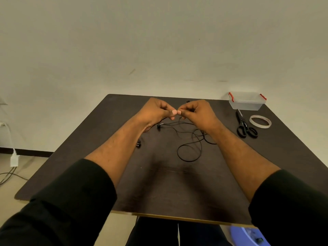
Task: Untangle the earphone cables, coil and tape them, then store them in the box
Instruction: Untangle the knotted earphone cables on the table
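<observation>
Cables (189, 139) tangled on table (110, 121) | left hand (156, 110), right hand (197, 110) pinch one strand, fingers clamped | risk: hard pull tightens knot, snaps wire

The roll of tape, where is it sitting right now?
In the head view the roll of tape lies flat on the table's far right side, just right of the scissors and in front of the clear box.

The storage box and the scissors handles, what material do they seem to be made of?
The storage box looks like clear, slightly cloudy plastic, since the table edge shows through its walls; its latches are red, probably plastic too. The scissors handles look like black plastic with a dull sheen; the scissors' blades are too small to judge.
</observation>
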